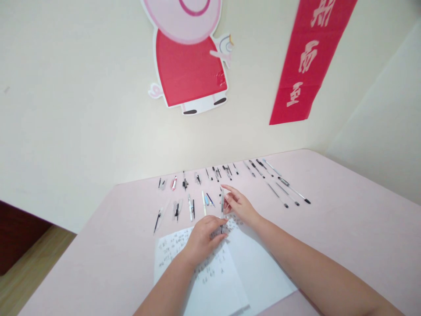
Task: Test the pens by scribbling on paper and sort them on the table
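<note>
Both hands meet over the far edge of an open notebook (pixel 250 272) with handwriting on its left page. My left hand (pixel 204 239) is curled, its fingers pinching the lower end of a clear pen (pixel 222 206). My right hand (pixel 238 204) pinches the same pen near its upper end, its index finger stretched toward the far side. The pen lies lengthwise between the two hands, pointing away from me.
Several pens and pen parts lie in rows on the pink table (pixel 345 219), a near row (pixel 190 208) left of my hands and a far row (pixel 217 173) by the wall. Longer black pens (pixel 286 188) lie at the right. A cartoon cut-out (pixel 190 57) and a red banner (pixel 305 61) hang on the wall.
</note>
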Motion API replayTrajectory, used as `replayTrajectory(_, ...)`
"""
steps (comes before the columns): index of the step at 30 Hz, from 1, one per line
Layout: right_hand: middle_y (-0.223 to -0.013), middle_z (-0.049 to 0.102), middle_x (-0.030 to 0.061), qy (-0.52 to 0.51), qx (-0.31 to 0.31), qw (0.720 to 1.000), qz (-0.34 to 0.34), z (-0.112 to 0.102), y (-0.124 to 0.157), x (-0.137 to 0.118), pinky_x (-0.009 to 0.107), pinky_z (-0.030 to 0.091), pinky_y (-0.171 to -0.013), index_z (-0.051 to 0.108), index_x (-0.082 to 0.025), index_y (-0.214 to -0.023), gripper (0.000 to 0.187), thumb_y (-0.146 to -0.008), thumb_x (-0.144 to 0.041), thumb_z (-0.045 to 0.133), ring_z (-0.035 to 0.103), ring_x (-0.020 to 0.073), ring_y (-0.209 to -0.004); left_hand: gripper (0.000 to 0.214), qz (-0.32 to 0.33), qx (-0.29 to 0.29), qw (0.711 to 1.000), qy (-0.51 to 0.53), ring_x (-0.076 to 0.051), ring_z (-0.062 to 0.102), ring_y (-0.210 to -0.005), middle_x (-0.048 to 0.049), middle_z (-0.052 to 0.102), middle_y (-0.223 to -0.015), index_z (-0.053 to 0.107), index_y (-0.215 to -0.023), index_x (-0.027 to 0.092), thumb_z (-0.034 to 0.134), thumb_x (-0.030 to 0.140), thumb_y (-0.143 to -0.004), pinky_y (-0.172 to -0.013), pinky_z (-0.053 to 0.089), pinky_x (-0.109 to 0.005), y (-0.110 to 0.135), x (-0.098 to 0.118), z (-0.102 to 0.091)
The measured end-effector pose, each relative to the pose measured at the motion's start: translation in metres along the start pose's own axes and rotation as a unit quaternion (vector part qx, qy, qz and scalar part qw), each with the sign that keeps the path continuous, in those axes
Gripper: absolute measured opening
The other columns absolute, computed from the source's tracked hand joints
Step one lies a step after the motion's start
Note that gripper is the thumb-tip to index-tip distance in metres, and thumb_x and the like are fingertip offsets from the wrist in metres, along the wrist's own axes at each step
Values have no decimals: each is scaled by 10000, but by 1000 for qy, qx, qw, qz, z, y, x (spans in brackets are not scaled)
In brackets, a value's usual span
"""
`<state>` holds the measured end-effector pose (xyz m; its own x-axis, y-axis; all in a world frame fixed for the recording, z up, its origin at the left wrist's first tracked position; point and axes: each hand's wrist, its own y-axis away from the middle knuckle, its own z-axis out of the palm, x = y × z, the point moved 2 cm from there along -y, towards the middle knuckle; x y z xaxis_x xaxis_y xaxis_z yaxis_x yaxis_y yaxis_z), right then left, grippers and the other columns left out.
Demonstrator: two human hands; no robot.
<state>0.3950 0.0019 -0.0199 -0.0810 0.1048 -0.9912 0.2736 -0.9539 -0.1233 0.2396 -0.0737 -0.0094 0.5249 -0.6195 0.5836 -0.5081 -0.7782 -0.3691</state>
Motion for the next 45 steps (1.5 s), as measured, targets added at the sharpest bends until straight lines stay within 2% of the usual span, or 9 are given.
replayTrajectory(4,-724,598,18,104,-27,992,-58,3,2,2,238,469,-546,587,-180,-1180,369,-853,-270,442,538,94,-551,268,-3,13,1000,2,-203,601,-916,-78,685,-961,629,-1035,192,607,330,-807,-834,461,-342,0,-2,1)
replayTrajectory(9,-905,624,59,187,-52,972,-129,5,6,2,251,476,-634,597,-203,-1177,397,-834,-135,409,563,102,-659,226,-12,21,1000,6,-202,605,-890,-77,688,-926,646,-979,185,621,319,-799,-816,457,-335,0,-2,1)
replayTrajectory(22,-960,632,62,223,-64,960,-159,5,7,4,270,492,-695,554,-217,-1220,468,-808,-64,395,583,115,-715,220,-12,26,1000,6,-203,602,-890,-79,683,-922,647,-980,188,622,310,-798,-808,461,-339,1,-4,3)
replayTrajectory(28,-986,625,64,228,-62,960,-148,5,6,6,253,493,-680,546,-213,-1229,501,-784,-48,382,586,113,-743,253,-4,17,1000,14,-201,599,-905,-79,678,-941,637,-1015,198,623,323,-795,-829,461,-345,1,-2,2)
replayTrajectory(33,-891,651,39,227,-34,967,-110,2,4,8,251,478,-675,608,-187,-1064,389,-750,-57,420,591,119,-722,352,-9,-19,1000,15,-207,582,-933,-89,653,-981,617,-1098,214,626,373,-784,-845,457,-350,1,1,2)
replayTrajectory(35,-827,645,19,226,-15,969,-102,-1,3,10,248,467,-666,601,-188,-1005,347,-722,-60,445,580,119,-701,475,-14,-31,999,16,-207,572,-951,-83,638,-1022,533,-1223,239,629,375,-778,-857,450,-357,2,1,3)
replayTrajectory(38,-761,621,-5,207,23,974,-84,-8,0,10,240,452,-620,561,-198,-967,296,-710,-87,462,560,118,-663,599,-46,-17,999,19,-189,566,-921,-62,627,-1030,374,-1334,246,613,296,-787,-850,450,-354,4,-1,4)
replayTrajectory(42,-691,581,-16,113,62,991,-30,-16,0,5,224,434,-514,509,-199,-961,187,-786,-264,494,527,113,-566,383,-61,26,998,16,-169,564,-881,-51,628,-985,463,-1186,208,487,136,-810,-829,454,-339,5,-3,4)
replayTrajectory(45,-628,549,-21,90,74,993,-8,-19,7,-5,216,407,-473,549,-179,-941,271,-821,-416,493,488,101,-504,315,-31,20,999,5,-175,559,-907,-54,626,-959,562,-993,193,435,35,-751,-828,450,-332,3,-2,3)
